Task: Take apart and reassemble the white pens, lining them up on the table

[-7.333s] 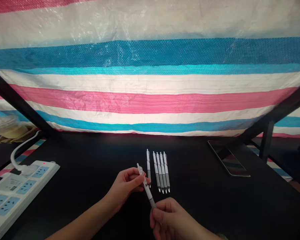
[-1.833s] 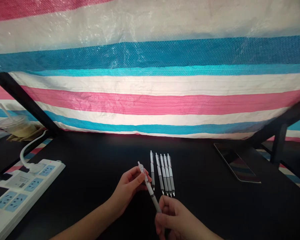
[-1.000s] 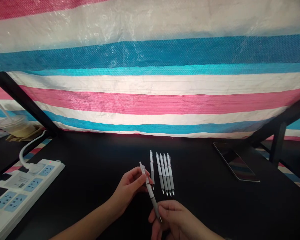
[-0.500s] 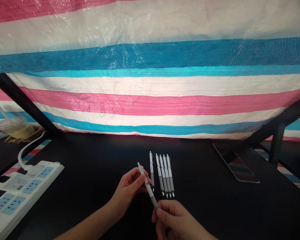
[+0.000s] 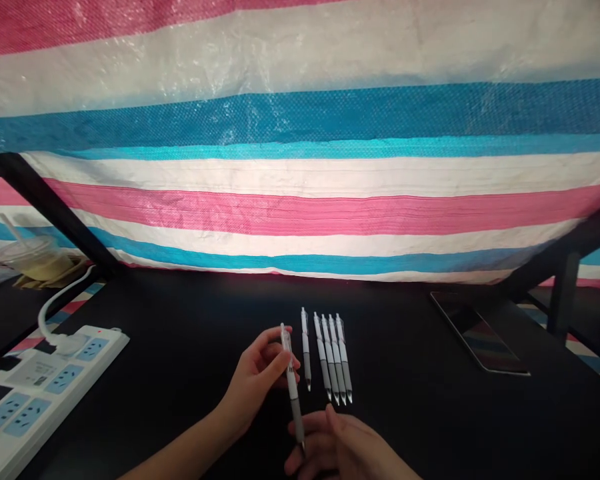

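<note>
So, held pen (image 5: 293,390): it is in your left hand, to the left of the row of four pens (image 5: 331,357) and nearer to you, its clear end pointing away and its tip toward you.
Left hand (image 5: 257,380): your grip is clamped on the held pen near its clear end, likely so that the gray lower section is left free.
Right hand (image 5: 340,443): your grip is apart, thumb raised off the fingers, on the near side of the row; the fingers sit behind the pen's tip, perhaps to steady it, but whether they touch it you cannot tell.
Row of four: side by side on the black table (image 5: 205,313), tips toward you, presumably to keep them together and facing one way.
Lone pen (image 5: 306,349): just left of the row, a narrow gap apart, which seems to mark it as separate.
Phone (image 5: 480,333): well to the right of the row, probably to clear your elbows.
Power strip (image 5: 65,383): well to the row's left, likely where its cable reaches.
</note>
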A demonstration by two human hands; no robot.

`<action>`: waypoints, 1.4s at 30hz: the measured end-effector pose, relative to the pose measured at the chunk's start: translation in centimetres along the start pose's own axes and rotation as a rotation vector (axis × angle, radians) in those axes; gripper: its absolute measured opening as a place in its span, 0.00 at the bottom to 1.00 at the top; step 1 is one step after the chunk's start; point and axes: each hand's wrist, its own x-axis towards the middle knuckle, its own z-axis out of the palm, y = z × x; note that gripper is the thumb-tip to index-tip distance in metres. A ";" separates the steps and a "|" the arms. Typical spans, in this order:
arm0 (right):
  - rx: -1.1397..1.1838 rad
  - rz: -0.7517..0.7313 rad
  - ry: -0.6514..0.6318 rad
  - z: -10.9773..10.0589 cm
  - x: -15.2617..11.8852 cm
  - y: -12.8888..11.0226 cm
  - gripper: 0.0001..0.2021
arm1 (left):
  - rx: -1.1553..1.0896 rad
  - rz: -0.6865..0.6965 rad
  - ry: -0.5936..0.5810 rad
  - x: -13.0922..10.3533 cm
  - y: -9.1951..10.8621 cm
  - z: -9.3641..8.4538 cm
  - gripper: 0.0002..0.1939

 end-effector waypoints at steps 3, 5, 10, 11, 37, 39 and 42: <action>0.024 -0.002 -0.028 0.1 -0.1 -0.2 0.35 | 0.054 0.032 0.011 0.2 0.2 -0.2 0.29; 0.027 0.010 -0.038 0.1 0.0 -0.3 0.35 | 0.082 0.039 0.012 0.2 0.2 -0.2 0.27; 0.023 0.032 -0.062 0.1 0.1 -0.5 0.38 | 0.112 0.045 0.054 0.3 0.0 -0.2 0.23; 0.021 0.033 -0.061 0.2 0.0 -0.5 0.39 | 0.119 0.047 0.063 0.3 0.0 -0.2 0.23; -0.015 0.044 -0.042 0.4 -0.2 -0.9 0.35 | 0.128 0.023 0.117 0.3 0.3 -0.3 0.24; -0.011 0.050 -0.053 0.4 -0.2 -0.9 0.33 | 0.114 0.016 0.128 0.4 0.3 -0.3 0.25; -0.020 0.030 -0.040 0.2 -0.2 -0.6 0.30 | 0.104 0.010 0.137 0.4 0.3 -0.4 0.25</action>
